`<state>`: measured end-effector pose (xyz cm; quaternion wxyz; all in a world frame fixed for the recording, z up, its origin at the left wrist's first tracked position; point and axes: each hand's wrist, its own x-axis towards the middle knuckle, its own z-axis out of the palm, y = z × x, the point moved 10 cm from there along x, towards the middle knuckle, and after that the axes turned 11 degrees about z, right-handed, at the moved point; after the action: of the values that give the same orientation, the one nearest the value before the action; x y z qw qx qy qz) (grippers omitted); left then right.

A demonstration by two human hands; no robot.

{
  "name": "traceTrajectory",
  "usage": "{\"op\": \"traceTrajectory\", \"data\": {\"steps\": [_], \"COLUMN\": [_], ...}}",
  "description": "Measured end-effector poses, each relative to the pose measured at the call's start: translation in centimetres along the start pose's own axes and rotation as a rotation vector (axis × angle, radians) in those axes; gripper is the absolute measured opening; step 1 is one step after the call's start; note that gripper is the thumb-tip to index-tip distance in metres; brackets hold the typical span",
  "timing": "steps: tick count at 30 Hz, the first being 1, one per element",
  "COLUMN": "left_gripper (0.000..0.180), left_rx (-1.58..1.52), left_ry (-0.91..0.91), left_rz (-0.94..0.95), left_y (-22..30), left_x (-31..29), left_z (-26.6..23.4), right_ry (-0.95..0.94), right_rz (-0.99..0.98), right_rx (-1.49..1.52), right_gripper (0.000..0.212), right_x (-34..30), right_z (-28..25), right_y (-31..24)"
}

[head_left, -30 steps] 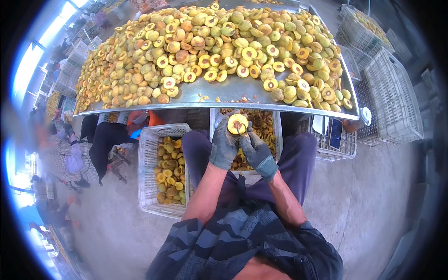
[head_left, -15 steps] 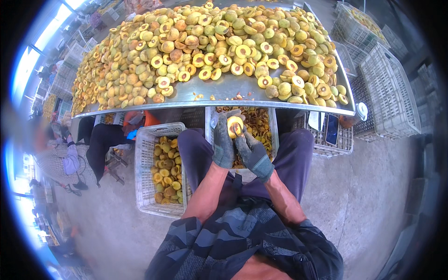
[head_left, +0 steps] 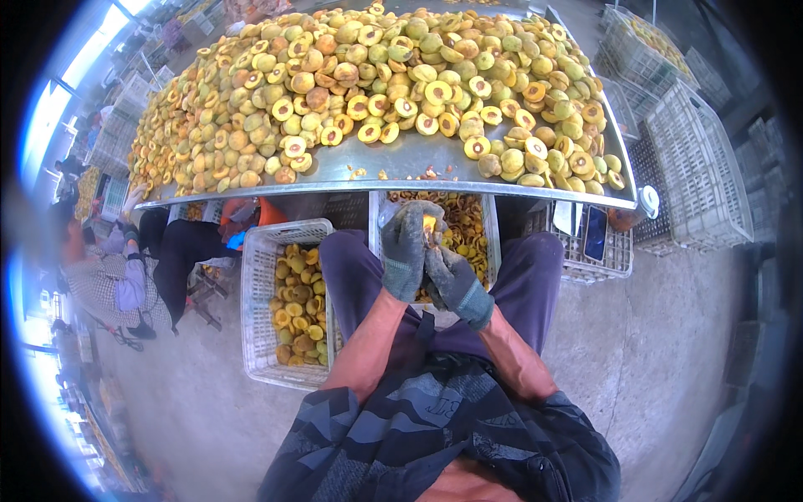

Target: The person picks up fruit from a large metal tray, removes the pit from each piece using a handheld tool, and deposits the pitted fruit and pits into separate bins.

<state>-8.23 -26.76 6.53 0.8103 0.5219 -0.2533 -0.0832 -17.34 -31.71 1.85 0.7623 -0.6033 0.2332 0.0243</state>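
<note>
Both grey-gloved hands, left (head_left: 406, 251) and right (head_left: 456, 280), close together around one yellow halved peach (head_left: 429, 224); best kept over the near white plastic crate (head_left: 251, 276), gripped firmly.

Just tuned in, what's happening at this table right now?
A seated person in grey gloves holds one peach half between both hands: left hand wrapped around it, right hand working at it from below. Ahead, a metal table is heaped with halved peaches. A white crate beside the person's left knee holds more fruit.
</note>
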Motion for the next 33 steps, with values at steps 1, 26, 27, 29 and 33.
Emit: {"op": "traceTrajectory", "data": {"steps": [1,26,27,29,33], "left_gripper": [0.036,0.061,0.061,0.059,0.052], "left_rx": [0.018,-0.188,-0.278,-0.404,-0.415], "left_ry": [-0.005,-0.310,-0.328,-0.217,0.117], "left_rz": [0.021,-0.247,-0.284,-0.372,-0.329], "left_y": [0.1,-2.9,-4.0,-5.6,-7.9], "left_x": [0.1,-0.2,-0.2,-0.1,1.2], "left_z": [-0.2,2.6,2.3,1.5,-2.8], "right_ry": [-0.039,-0.905,-0.994,-0.911,-0.808], "right_rz": [0.057,0.473,0.498,0.485,0.386], "right_rx": [0.004,0.829,0.898,0.933,0.968], "right_gripper": [0.032,0.045,0.046,0.046,0.048], "right_x": [-0.1,-2.4,-2.7,-1.9,-0.3], "right_z": [0.2,4.5,4.9,4.2,2.9], "right_y": [0.4,4.5,4.4,4.7,5.0]}}
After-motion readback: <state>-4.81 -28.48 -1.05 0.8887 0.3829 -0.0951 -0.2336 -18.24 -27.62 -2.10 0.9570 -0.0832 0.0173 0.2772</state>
